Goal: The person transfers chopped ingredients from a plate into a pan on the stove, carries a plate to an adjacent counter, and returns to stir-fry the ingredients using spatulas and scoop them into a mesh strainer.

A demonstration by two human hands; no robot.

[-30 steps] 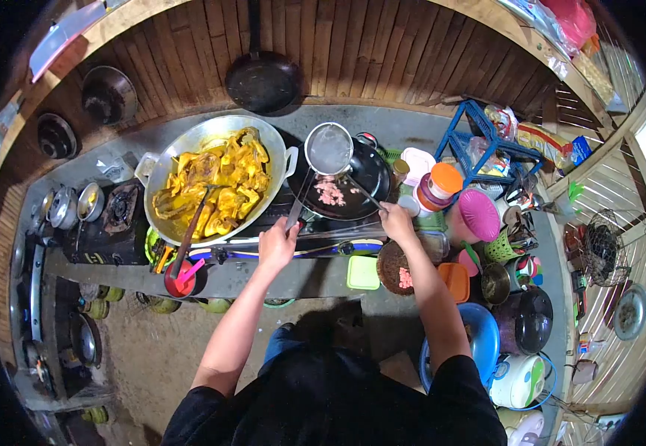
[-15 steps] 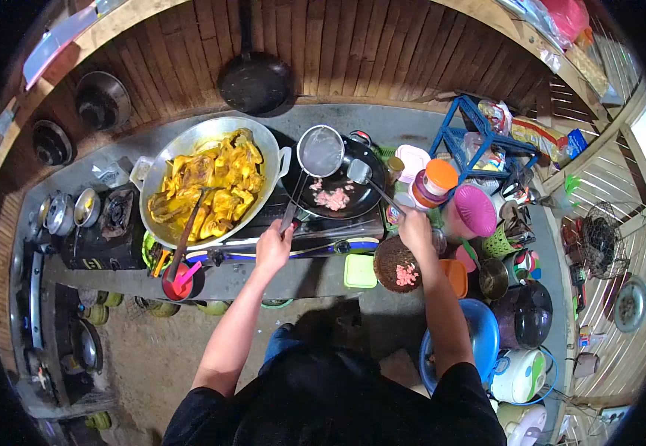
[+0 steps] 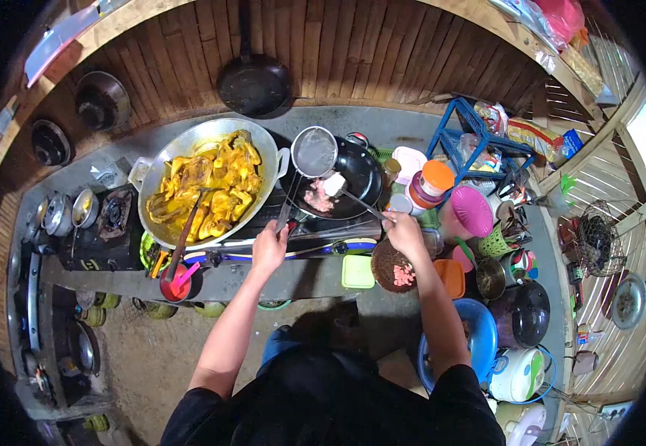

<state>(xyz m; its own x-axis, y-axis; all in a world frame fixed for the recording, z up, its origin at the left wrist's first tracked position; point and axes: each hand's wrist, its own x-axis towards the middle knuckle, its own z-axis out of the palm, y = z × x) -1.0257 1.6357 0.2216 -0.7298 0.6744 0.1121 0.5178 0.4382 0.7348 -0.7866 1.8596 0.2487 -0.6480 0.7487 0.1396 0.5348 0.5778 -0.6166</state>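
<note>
My left hand [image 3: 269,247] is closed around the handle of a round mesh strainer [image 3: 315,152], which hangs over the left rim of a dark frying pan [image 3: 364,175]. My right hand [image 3: 403,234] grips a long-handled spatula [image 3: 333,184]. Its pale blade lies in the pan against small pieces of pink meat [image 3: 316,198], gathered on the pan's left side. Below my right hand, a round brown board [image 3: 387,262] bears more pink pieces [image 3: 404,276]. The pan's bottom is partly hidden by the strainer and spatula.
A large metal wok [image 3: 149,156] of yellow chicken stands left of the pan, a wooden-handled ladle [image 3: 189,230] leaning in it. Lidded jars [image 3: 437,175], a pink basket [image 3: 474,211] and a blue rack [image 3: 449,130] crowd the right. A green container [image 3: 358,271] sits at the counter's front.
The spatula blade has come left and down onto the meat, which is now bunched further left. The strainer has shifted slightly left. Both hands keep their hold.
</note>
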